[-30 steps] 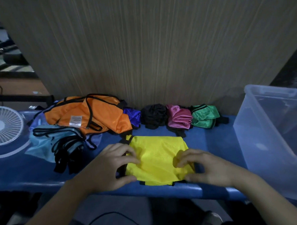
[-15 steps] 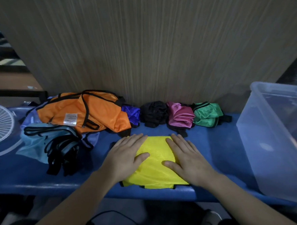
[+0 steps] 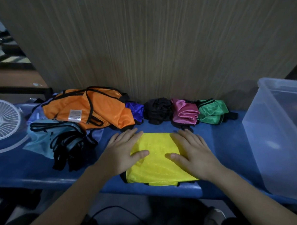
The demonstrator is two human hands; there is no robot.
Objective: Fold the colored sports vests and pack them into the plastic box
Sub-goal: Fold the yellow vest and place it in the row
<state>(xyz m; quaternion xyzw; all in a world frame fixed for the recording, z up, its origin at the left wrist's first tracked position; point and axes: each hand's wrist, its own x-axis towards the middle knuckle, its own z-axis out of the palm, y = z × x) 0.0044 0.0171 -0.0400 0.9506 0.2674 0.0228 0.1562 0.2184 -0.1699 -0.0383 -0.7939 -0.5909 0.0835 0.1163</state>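
A folded yellow vest lies flat near the front edge of the blue table. My left hand presses its left side with straight fingers, and my right hand presses its right side the same way. Unfolded orange and light blue vests are heaped at the left. Along the wall stand bundled purple, black, pink and green vests. The clear plastic box stands at the right and looks empty.
A white fan lies at the table's left end. A wood-grain panel rises right behind the row of vests. A dark cable runs on the floor below the table's front edge.
Both hands went from pinching the yellow vest's near corners to lying flat on top of it, and have since slid apart toward its left and right sides.
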